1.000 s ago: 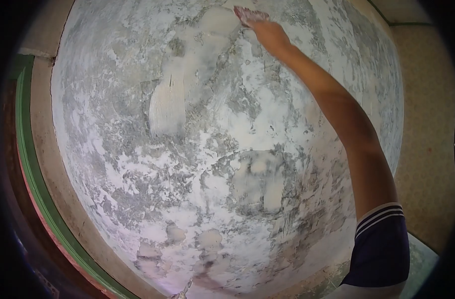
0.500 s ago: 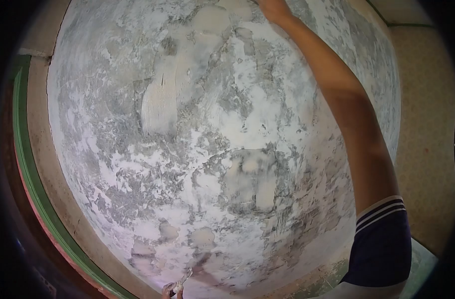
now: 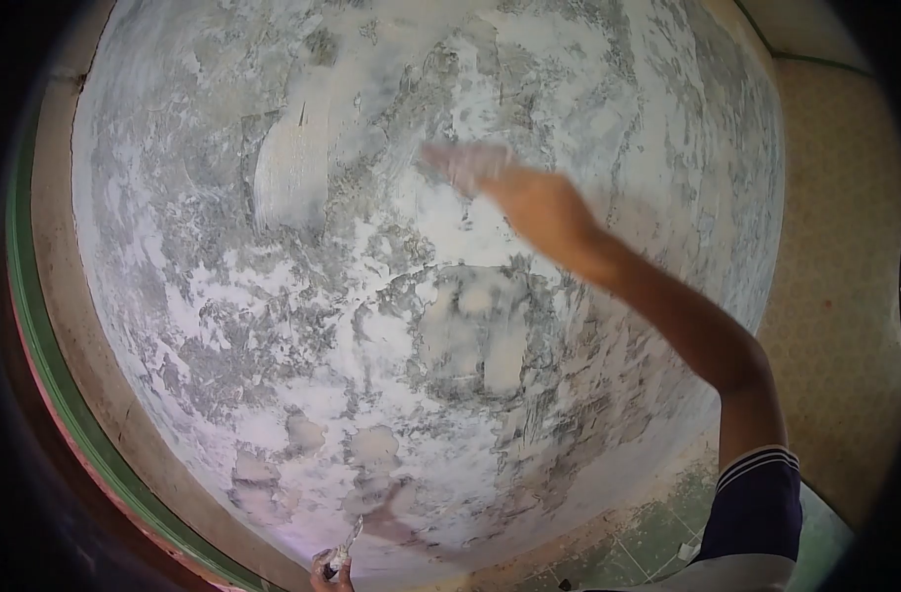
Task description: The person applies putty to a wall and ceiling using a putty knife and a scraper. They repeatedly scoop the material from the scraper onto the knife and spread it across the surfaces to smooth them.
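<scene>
Work in hand: the right hand (image 3: 544,209) is out over the upper middle of the large grey-and-white mottled wall (image 3: 371,326), with the flat, pinkish-red tool (image 3: 462,165) at or close against it; the blur suggests a sweep.
Demand of a further stroke: in my judgement, an even edge and steady pressure, as the face is rough.
Right fingers: closed around the near end of the pinkish-red tool; blur hides the exact grip.
Left fingers: narrow, pinched on a slim tool smeared with whitish paste (image 3: 355,533), which points up from the left hand (image 3: 322,576) at the bottom edge, near the foot of the wall.
Wall face: patchy, with chalky white smears over grey; a smooth cream patch (image 3: 292,168) lies at upper left, and more pale patches lie low down.
Pinkish-red tool: whitish across its face, outline smeared; whether it touches the wall, I cannot tell.
Arm: bent at the elbow, in a dark blue sleeve with white stripes (image 3: 756,508).
Edges: curved green frame (image 3: 66,424) at left, tan patterned wall (image 3: 835,247) at right, greenish tiled floor (image 3: 652,538) below.
</scene>
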A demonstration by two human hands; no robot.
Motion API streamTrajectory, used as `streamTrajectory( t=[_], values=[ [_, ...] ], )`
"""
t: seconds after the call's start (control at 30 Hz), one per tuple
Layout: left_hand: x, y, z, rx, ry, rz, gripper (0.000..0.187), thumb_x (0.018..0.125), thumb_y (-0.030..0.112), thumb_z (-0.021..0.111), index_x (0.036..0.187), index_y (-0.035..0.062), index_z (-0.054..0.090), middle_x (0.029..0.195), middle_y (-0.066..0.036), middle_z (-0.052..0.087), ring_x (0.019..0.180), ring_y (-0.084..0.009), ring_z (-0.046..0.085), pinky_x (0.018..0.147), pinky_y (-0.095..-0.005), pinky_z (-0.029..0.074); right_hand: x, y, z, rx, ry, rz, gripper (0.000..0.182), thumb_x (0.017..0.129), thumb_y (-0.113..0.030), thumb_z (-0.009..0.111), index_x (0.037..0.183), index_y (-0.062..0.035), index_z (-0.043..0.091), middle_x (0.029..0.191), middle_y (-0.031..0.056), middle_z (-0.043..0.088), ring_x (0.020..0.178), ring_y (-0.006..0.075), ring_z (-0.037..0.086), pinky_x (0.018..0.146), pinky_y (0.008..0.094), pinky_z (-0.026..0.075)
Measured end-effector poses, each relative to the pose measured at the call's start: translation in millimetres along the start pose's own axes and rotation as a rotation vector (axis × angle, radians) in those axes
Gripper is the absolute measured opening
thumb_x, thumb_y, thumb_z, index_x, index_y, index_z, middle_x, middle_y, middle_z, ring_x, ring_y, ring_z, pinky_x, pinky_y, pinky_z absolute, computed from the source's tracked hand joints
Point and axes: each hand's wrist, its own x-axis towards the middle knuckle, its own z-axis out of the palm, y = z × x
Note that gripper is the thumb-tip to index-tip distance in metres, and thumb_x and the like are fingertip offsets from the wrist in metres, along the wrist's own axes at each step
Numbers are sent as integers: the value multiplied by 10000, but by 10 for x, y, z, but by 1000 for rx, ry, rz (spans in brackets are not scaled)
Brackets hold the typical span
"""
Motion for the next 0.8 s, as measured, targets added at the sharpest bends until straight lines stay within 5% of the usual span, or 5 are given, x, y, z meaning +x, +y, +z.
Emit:
streamTrajectory(
  t=[0.2, 0.43, 0.5, 0.63, 0.8],
  values=[
    [169, 96, 71, 79, 62, 57, 258, 886, 42, 699, 1141, 44, 660, 1120, -87, 657, 996, -200, 604, 809, -315, 501, 1734, 1367, -651, -312, 431, 177, 335, 963, -237, 462, 1160, -45, 653, 1067, 240, 674, 972, 441, 629, 849, 483, 524],
    [40, 221, -128, 73, 61, -33, 222, 880, 47, 715, 1094, 32, 660, 1092, -83, 656, 990, -192, 594, 806, -321, 486, 2981, 1743, -178, -308, 533, 262, 270, 934, -166, 472, 942, -5, 689, 936, 228, 688, 894, 407, 655, 791, 485, 517],
    [-35, 120, -203, 31, 67, -87, 219, 877, 35, 713, 1089, 21, 662, 1094, -87, 651, 997, -194, 592, 820, -323, 486, 2814, 1361, 344, -446, 486, -87, 229, 912, -160, 499, 885, -24, 681, 871, 238, 673, 835, 421, 646, 766, 492, 513],
    [-144, -311, -259, -209, 96, -180, 220, 873, -2, 697, 1090, -3, 661, 1097, -99, 637, 1009, -207, 593, 861, -331, 485, 1106, -486, 768, -915, 340, -253, 557, 892, 22, 477, 1441, 18, 383, 1537, 219, 333, 1272, 488, 473, 1027, 519, 481],
    [12, -105, -483, -54, 71, 3, 220, 859, -29, 692, 1075, -1, 662, 1087, -112, 638, 1013, -210, 595, 858, -324, 492, -508, -1251, 1308, -147, -34, -349, 641, 818, -42, 655, 1424, -9, 447, 1550, 210, 314, 1390, 378, 366, 1122, 480, 391]
  ],
)
